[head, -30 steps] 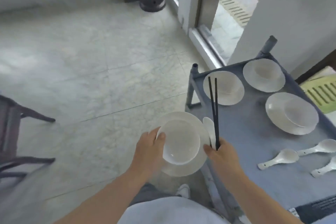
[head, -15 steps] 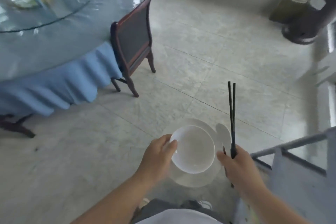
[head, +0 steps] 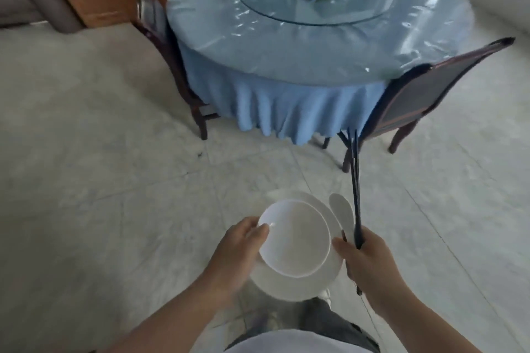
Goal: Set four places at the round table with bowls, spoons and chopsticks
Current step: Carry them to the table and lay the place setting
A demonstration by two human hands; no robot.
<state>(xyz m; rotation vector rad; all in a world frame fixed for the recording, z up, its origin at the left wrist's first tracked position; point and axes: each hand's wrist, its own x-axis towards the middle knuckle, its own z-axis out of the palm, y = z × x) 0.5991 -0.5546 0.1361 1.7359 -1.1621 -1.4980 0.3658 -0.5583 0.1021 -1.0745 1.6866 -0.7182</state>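
Bowl: white glazed ceramic bowl (head: 295, 238) sits on a white round ceramic plate (head: 289, 285), carried in the air above the grey tiled floor (head: 100, 180), well short of the round table's (head: 315, 46) near edge.
Left hand (head: 238, 252): fingers clamp the bowl rim and plate's left edge.
Right hand (head: 370, 261): fingers clenched on black slender chopsticks (head: 355, 195) and a white ceramic spoon (head: 341, 210), touching the plate's right edge.
Handling: likely hard, slick, breakable; the bowl may slide on the plate, so a thumb over the rim and support beneath suit it.
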